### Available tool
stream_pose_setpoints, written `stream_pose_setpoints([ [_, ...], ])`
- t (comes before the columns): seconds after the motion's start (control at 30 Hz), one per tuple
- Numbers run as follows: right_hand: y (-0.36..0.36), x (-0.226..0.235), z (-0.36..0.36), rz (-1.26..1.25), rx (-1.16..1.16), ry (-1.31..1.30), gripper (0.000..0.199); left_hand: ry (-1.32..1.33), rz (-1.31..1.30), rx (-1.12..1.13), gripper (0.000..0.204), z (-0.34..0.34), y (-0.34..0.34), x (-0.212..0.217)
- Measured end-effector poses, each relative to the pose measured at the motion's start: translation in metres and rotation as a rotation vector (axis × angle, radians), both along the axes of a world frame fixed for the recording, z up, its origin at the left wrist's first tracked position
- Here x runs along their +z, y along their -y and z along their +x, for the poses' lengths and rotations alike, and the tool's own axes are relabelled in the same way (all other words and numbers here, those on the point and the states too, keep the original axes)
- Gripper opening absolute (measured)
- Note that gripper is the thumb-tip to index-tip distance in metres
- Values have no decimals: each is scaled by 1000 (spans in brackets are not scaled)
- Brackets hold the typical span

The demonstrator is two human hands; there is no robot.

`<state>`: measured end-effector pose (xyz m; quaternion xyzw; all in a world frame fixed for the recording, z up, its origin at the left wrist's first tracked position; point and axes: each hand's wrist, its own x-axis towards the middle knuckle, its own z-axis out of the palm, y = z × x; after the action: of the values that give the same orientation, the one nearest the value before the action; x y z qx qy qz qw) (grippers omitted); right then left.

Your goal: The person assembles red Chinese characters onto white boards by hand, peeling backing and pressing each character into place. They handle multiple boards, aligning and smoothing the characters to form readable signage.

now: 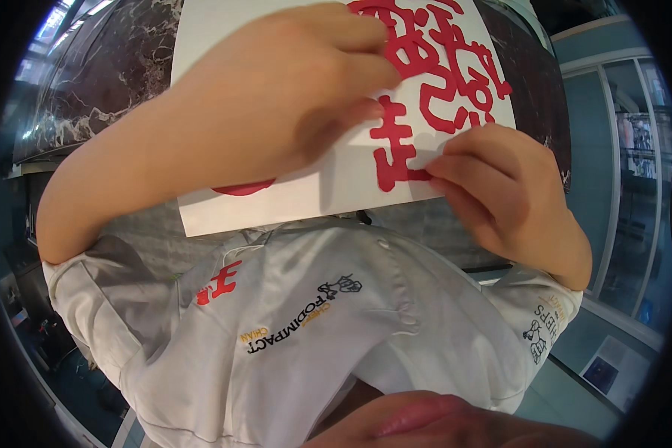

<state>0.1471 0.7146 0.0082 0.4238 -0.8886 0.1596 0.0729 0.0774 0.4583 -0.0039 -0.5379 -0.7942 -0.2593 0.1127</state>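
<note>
Head view: my right hand (500, 190) fingers pinch the lower end of the red cut-out paper character (397, 145) at frame centre, on the white paper sheet (328, 187). My left hand (276, 97), upper centre, presses flat just left of it.

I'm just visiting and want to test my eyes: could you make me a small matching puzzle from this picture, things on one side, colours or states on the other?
Things:
1. flat white paper sheet
2. cut-out paper shapes
3. left hand
4. right hand

States:
A. red, lying on the sheet
B. fingers pinching a shape's lower end
C. spread over the sheet
D. carries the cut-outs

Pairs: 1-D, 2-A, 3-C, 4-B
</note>
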Motion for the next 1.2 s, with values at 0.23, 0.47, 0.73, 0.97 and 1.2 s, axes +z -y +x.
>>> stream_pose_setpoints([
  [0.23, -6, 10, -17, -123, -173, 30, 18, 80, -132, 194, 16, 1, -12, -5],
  [0.47, -12, -10, -61, -54, -246, 17, 16, 695, -73, 108, 8, -13, -4, 20],
  [0.73, -2, -1, -71, -125, -318, 361, 12, 1063, -58, 163, 16, -131, 32, 31],
  [0.97, -18, 33, -98, -434, -205, 875, 17, 799, -202, 196, 19, -196, 41, 10],
  [1.2, 28, 7, -209, -580, -239, 1018, 16, 216, -166, 475, 19, -184, 41, -22],
])
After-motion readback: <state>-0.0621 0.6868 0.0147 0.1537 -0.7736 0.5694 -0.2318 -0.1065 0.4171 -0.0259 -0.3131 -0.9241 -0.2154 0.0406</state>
